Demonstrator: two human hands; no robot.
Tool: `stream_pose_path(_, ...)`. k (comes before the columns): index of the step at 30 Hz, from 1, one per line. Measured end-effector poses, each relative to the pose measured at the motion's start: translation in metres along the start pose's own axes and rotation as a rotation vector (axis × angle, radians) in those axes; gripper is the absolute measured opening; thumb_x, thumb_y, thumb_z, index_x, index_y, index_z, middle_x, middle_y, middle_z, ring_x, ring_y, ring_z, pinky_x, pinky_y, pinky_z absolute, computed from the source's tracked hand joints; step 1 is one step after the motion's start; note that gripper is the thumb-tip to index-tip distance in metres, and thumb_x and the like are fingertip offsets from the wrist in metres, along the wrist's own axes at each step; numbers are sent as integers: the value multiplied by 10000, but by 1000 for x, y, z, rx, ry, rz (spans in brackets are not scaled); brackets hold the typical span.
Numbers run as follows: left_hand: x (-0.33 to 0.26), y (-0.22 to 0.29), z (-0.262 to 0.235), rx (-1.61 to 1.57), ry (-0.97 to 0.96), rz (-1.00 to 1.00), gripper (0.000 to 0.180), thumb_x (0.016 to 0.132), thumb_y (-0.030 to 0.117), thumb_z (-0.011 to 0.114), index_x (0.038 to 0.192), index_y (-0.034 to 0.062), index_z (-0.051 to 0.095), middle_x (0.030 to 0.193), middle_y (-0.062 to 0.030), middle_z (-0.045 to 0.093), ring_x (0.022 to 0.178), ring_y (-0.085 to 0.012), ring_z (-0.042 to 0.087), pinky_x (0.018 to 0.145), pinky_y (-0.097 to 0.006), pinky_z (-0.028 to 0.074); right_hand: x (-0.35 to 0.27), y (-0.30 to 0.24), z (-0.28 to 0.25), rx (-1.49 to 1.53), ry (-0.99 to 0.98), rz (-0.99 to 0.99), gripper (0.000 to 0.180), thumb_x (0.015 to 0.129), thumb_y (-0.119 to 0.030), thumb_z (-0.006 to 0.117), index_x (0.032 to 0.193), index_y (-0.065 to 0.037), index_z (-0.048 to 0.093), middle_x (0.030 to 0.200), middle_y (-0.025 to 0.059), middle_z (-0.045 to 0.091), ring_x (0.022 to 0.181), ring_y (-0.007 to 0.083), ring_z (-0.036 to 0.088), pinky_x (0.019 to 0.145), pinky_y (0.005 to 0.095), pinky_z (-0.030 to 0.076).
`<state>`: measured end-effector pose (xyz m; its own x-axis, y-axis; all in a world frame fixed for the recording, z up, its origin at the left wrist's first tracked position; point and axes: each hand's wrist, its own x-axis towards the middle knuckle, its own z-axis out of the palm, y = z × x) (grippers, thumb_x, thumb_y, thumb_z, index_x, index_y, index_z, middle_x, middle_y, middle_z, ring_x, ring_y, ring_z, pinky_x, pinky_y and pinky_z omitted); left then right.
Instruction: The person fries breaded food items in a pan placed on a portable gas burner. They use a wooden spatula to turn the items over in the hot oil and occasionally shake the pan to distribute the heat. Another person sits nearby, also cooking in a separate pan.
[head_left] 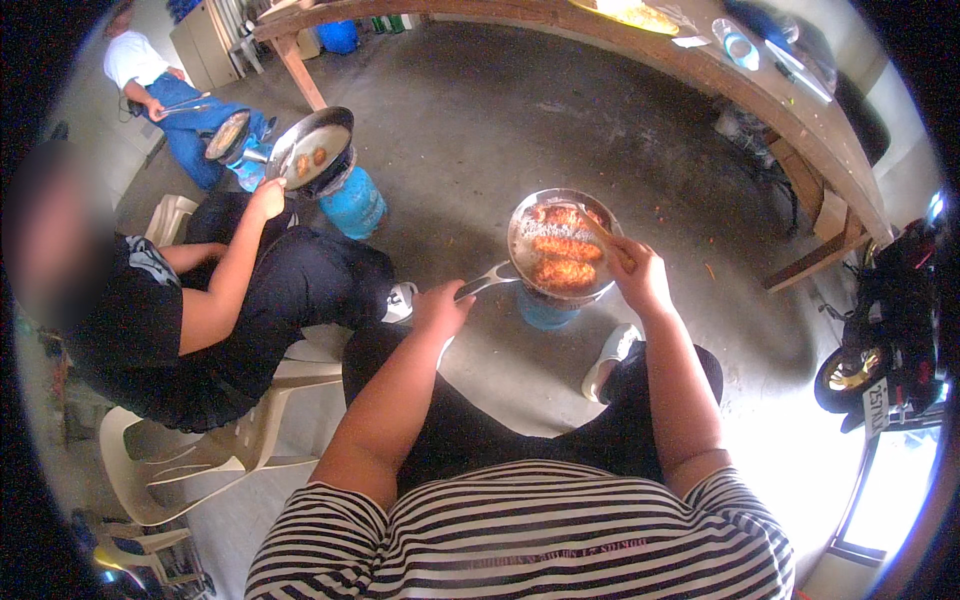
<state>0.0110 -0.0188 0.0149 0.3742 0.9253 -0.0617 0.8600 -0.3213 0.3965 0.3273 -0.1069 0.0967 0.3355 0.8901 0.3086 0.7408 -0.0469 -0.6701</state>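
Observation:
A round frying pan [513,222] sits in front of me on top of a blue gas cylinder [548,313]. Browned oblong fried pieces [563,272] lie side by side in its bubbling oil. My left hand [441,308] is closed around the pan's metal handle [487,280]. From the right, my right hand [643,278] grips a wooden spatula [597,230]. Its far end reaches into the pan near the upper pieces; whether it touches them I cannot tell.
On my left, a seated person [215,290] holds a utensil in another pan [325,133] over a blue cylinder [355,203]. Farther off, another person [140,70] cooks too. A long wooden table [800,120] curves along the back and right. A motorcycle [890,330] stands at far right.

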Motion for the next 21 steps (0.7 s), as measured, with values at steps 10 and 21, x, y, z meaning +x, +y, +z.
stream_pose_path(10, 0, -6, 6, -3, 59, 28, 361, 811, 378, 613, 1083, 141, 611, 910, -111, 674, 872, -310, 628, 761, -439, 391, -1, -12, -16, 51, -33, 67, 276, 788, -230, 664, 983, -35, 666, 864, 177, 644, 758, 285, 652, 710, 338, 510)
stream_pose_path(21, -1, -6, 5, -6, 10, 1, 366, 823, 386, 600, 1094, 141, 595, 974, -115, 661, 925, -312, 615, 794, -443, 396, -8, -47, -44, 43, -38, 31, 242, 776, -169, 644, 981, -43, 666, 853, 173, 645, 786, 274, 644, 724, 341, 504)
